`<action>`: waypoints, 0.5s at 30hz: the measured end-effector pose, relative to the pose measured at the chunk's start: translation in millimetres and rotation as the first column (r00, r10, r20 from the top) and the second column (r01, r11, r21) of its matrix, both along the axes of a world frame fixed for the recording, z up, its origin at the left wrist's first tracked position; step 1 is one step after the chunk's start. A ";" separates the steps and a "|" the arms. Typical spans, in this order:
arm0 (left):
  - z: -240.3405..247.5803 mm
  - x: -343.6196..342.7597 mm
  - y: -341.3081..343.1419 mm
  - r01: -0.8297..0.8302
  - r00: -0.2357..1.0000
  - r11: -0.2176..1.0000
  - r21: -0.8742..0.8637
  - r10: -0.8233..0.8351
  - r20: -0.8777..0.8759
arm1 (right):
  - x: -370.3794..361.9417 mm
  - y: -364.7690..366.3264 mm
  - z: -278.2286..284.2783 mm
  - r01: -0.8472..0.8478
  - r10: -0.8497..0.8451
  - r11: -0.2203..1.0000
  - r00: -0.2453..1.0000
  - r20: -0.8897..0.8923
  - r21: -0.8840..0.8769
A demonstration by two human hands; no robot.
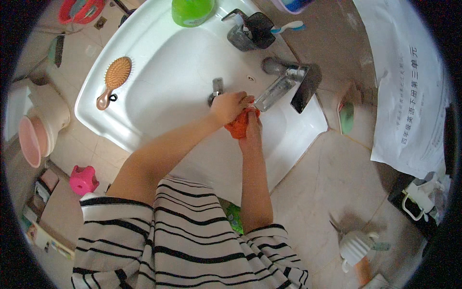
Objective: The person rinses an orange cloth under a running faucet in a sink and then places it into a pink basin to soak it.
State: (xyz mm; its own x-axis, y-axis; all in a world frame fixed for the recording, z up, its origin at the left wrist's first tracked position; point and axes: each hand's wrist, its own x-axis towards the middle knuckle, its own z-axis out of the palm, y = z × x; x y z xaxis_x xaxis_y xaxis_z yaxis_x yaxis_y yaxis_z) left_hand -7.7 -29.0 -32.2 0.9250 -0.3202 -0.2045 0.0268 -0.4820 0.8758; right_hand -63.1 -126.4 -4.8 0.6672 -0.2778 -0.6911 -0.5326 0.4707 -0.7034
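Note:
Over the basin of the white sink (144, 86), a bunched orange-red cloth (236, 129) is held between my hands, close under the faucet (276, 94) spout. My left hand (230, 108) reaches in from the left, its fingers curled over the top of the cloth by the spout's end. My right hand (252, 126) comes up from below, closed around the cloth's right side. Parts of the cloth are hidden by my fingers. Just behind my left hand a metal drain stopper (217, 86) sticks up in the basin.
On the sink's left rim lies a hairbrush (118, 72); a green bottle (192, 12) and a dark cup holder (243, 38) with a toothbrush (288, 27) stand at the back. At right hang a printed sheet (409, 106) and a soap dish (346, 115). A pink stool (83, 180) is lower left.

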 end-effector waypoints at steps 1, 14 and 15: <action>0.5 4.4 5.2 -0.014 0.995 1.000 -0.017 0.013 -0.098 | -5.6 -2.9 1.5 -0.079 0.074 0.995 0.995 -0.069 -0.065; 21.4 -13.2 43.3 0.272 0.948 0.916 -0.294 -0.308 -0.081 | -9.3 -43.7 42.8 -0.716 0.721 0.408 0.633 -0.281 -0.567; 11.5 -12.6 50.0 0.282 0.957 0.928 -0.244 -0.291 -0.002 | -8.0 -42.0 48.5 -0.665 0.674 0.553 0.712 -0.200 -0.502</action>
